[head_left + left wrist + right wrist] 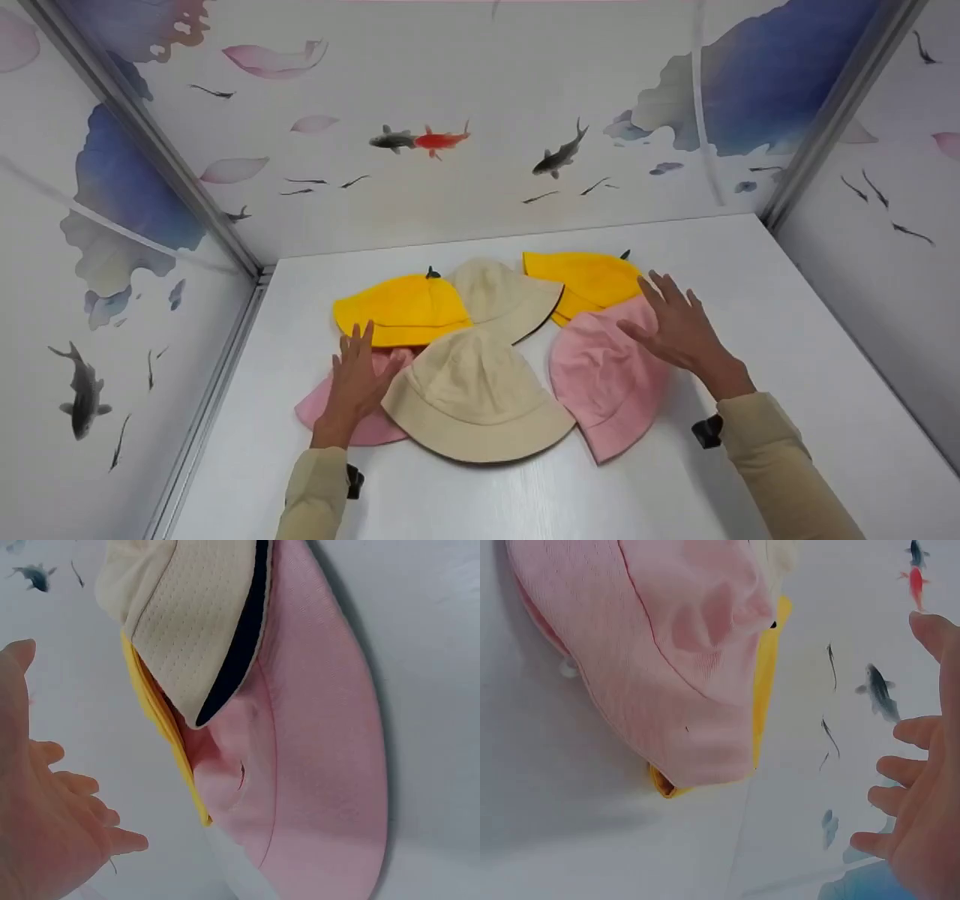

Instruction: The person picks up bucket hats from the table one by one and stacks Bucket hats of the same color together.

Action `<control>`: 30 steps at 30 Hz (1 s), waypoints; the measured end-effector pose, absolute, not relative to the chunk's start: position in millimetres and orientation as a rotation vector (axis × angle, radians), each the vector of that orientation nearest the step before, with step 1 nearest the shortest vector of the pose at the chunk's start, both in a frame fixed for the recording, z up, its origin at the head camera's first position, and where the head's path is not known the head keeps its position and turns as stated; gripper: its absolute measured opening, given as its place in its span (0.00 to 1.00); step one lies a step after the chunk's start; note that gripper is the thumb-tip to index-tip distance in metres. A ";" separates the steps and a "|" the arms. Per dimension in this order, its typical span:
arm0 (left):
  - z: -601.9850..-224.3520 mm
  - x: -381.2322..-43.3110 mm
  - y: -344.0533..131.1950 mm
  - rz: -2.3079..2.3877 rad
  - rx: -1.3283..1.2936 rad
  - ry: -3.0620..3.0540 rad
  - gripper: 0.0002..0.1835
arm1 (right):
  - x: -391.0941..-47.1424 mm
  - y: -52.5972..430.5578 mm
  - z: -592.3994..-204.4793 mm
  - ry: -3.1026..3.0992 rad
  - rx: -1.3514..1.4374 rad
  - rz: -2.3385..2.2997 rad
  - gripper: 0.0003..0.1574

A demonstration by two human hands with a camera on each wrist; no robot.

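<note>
Front beige cloth bucket hat (480, 394): btwn our L hand (358, 386) & R hand (679, 330), L's nearer; brim runs abt L-R
L hand: fingers spread wide, nothing held, over the L pink cloth bucket hat (375, 430)
R hand: also wide, we've got 0 in it, above the R pink cloth bucket hat (600, 367), long axis near-to-far

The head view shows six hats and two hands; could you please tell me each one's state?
Rear beige hat: partly covered
Left yellow hat: overlapping the rear beige hat
Right pink hat: creased
Right yellow hat: partly under the right pink hat
Front beige hat: brim facing the person
Left pink hat: partly under the front beige hat
Left hand: fingers spread, empty
Right hand: fingers spread, empty
</note>
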State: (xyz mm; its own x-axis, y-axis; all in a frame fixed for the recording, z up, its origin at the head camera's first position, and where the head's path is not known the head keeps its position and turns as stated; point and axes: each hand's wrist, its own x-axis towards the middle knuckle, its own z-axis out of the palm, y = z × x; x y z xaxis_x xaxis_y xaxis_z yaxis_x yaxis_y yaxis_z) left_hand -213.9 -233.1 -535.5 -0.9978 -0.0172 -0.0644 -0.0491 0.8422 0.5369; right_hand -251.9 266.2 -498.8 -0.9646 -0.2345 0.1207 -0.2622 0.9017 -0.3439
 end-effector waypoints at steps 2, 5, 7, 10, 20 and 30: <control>-538.0 -213.1 -230.7 0.892 -0.069 2.945 0.51 | -249.4 262.5 -499.6 -2.961 0.418 0.552 0.54; -541.7 -210.8 -228.9 0.922 -0.107 2.919 0.50 | -245.5 254.3 -501.3 -2.933 0.450 0.563 0.52; -543.5 -208.7 -227.9 0.954 -0.150 2.887 0.49 | -243.3 248.3 -503.5 -2.918 0.468 0.603 0.52; -546.3 -205.4 -226.3 1.013 -0.217 2.833 0.45 | -239.2 238.3 -507.5 -2.902 0.508 0.747 0.50; -559.9 -200.5 -220.7 1.221 -0.251 2.805 0.32 | -225.5 211.2 -526.3 -2.862 0.693 1.024 0.40; -574.1 -191.0 -223.1 1.284 -0.366 2.755 0.35 | -208.6 193.0 -538.3 -2.936 0.709 1.138 0.34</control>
State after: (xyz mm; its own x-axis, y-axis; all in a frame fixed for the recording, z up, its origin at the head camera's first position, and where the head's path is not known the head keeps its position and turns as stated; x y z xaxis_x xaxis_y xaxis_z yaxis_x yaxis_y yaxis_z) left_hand -191.0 -223.1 -574.1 -0.9682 -0.1814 -0.1724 -0.2487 0.6201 0.7441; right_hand -208.6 193.0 -538.3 -0.9001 -0.4290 0.0762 -0.3684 0.6558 -0.6590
